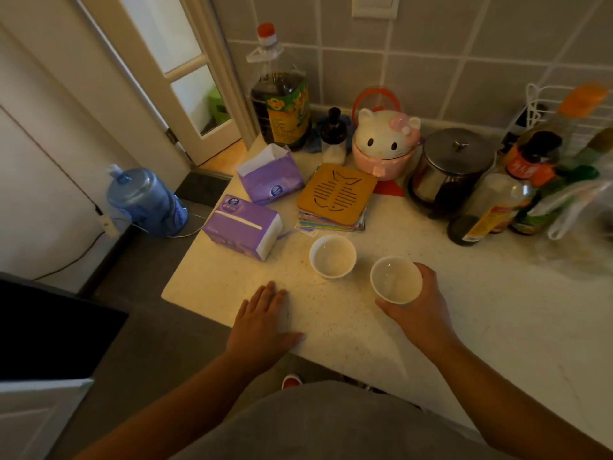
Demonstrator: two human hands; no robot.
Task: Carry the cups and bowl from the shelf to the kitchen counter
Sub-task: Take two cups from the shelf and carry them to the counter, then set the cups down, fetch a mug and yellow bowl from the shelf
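The left hand [265,322] lies flat and empty on the counter [481,310] edge. The right hand [419,310] grips a white cup [395,279] (upright); another cup [332,256] stands between the hands, farther back.

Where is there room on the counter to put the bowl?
The counter is bare to the right of the right hand and its held cup, in front of the bottles. A smaller bare patch lies between the left hand and the tissue box. The back by the wall is crowded.
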